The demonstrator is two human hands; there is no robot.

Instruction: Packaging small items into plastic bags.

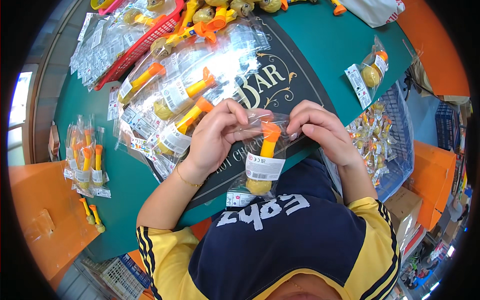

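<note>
Held up before my chest is a clear plastic bag (pixel 264 170) with a toy inside: a yellow stem, an orange flared end at the top, a gold ball at the bottom and a white printed label across it. My left hand (pixel 218 127) pinches the upper left edge of the bag between thumb and fingers. At the upper right corner, my right hand (pixel 322 131) is closed on the same bag, thumb against fingertips. Just left of my left hand, more bagged toys (pixel 175 131) lie in a row on a pile of clear bags.
A black printed mat (pixel 300 82) covers part of the green table (pixel 295 27). At the back left stands a red basket (pixel 145 52) beside loose toys (pixel 212 22). Another bagged toy (pixel 371 75) lies far right, above a blue crate (pixel 400 165) of bagged toys. More bagged toys (pixel 86 162) lie left.
</note>
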